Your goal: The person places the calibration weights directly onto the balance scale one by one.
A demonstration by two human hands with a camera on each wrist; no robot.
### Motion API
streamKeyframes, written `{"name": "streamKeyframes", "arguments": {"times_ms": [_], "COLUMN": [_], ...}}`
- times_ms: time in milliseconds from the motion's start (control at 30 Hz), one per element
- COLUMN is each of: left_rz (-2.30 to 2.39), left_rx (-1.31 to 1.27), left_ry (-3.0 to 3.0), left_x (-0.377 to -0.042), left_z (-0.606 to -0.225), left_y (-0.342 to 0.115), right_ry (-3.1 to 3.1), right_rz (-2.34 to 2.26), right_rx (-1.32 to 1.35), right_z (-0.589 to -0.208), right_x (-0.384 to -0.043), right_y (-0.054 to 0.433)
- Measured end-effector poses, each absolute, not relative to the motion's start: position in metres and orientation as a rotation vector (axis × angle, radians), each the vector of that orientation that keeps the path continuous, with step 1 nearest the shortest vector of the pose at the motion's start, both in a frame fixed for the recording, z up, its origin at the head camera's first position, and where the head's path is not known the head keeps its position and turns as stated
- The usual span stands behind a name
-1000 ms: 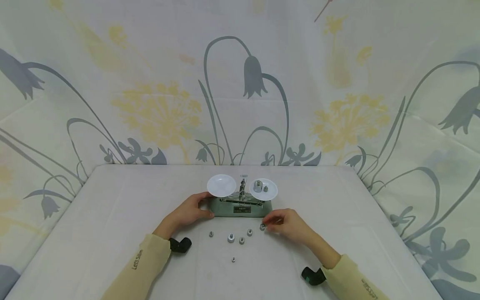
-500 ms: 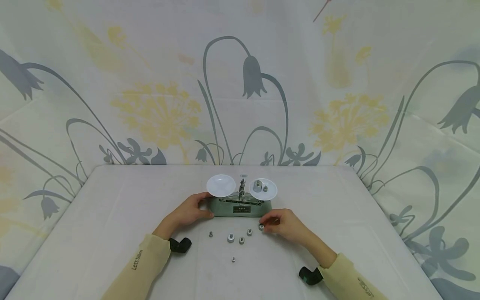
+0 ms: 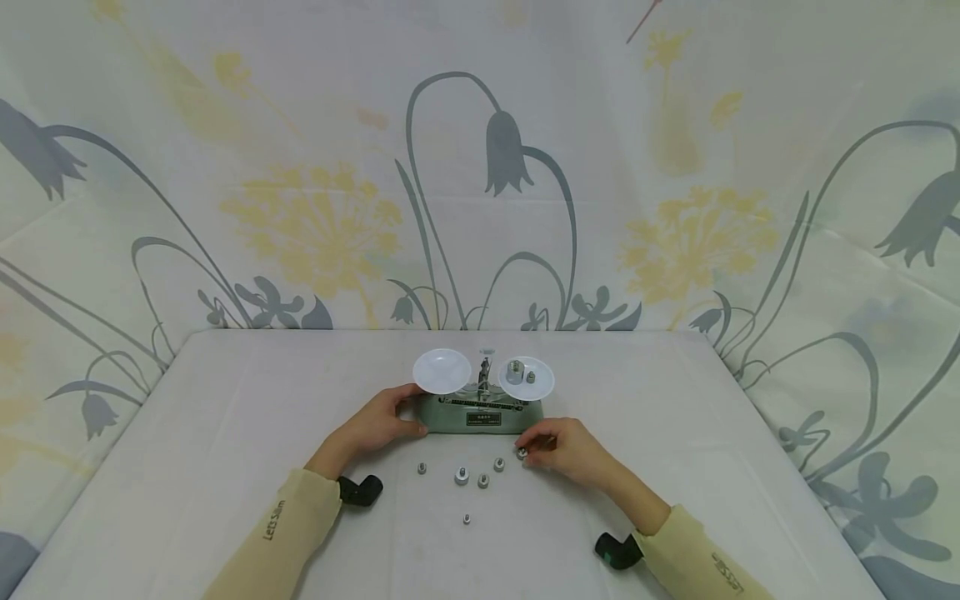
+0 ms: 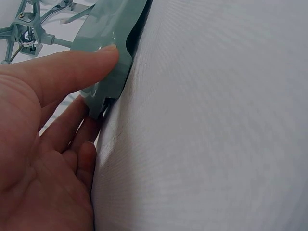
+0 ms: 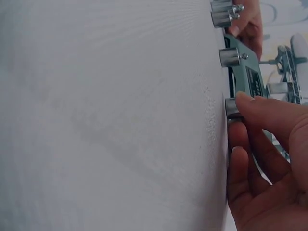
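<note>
A green balance scale (image 3: 483, 421) with two white pans stands toward the back of the table. My left hand (image 3: 378, 418) grips the left end of its base; the left wrist view has the thumb (image 4: 103, 60) along the near face and fingers behind. By the base's front right corner, my right hand (image 3: 567, 448) pinches a small metal weight (image 5: 232, 109) between thumb and fingers, low at the tabletop. Fingers partly cover that weight. The right pan (image 3: 545, 386) bears a large weight (image 3: 515, 372) and a small one (image 3: 531, 377). Nothing lies in the left pan (image 3: 442, 372).
Several more knobbed metal weights stand in front of the scale, among them a wider one (image 3: 462, 476), one (image 3: 499, 464) near my right hand and a tiny one (image 3: 467, 519) closest to me. A white cloth covers the table (image 3: 360, 550); a flowered curtain (image 3: 480, 233) hangs behind.
My right hand has shifted slightly left with the weight between its fingers. My left hand stays at the scale's base, and the other weights have not moved.
</note>
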State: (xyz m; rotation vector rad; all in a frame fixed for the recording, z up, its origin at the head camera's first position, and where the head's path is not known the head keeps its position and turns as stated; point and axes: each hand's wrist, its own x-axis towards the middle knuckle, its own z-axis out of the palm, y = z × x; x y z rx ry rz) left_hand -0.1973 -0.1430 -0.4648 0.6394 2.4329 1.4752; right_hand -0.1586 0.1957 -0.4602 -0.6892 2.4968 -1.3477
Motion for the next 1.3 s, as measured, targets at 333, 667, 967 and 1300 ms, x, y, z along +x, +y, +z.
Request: {"name": "streamKeyframes", "arguments": {"times_ms": [333,667,967,1300], "left_rz": [1.493,1.48,1.461,1.483], "left_rx": [0.635,0.619,0.618,0.632], "left_ry": [2.401,2.434,2.449,2.399], "left_x": [-0.2,-0.195,-0.196,-0.202], "left_z": [-0.469,-0.464,-0.464,-0.469], "left_y": [-0.148,-0.144,-0.143,-0.147], "right_ry": [2.5,2.524,2.543,2.564], "right_rz": [-1.345,-1.324,-1.306,-1.295], "right_rx": [-0.695,-0.7,-0.718,-0.707], "right_z": [-0.458,-0.458,-0.46,-0.46], "right_x": [-0.157,-0.158,-0.158,-0.159], "right_y": [0.192,0.192,0.193,0.194]}}
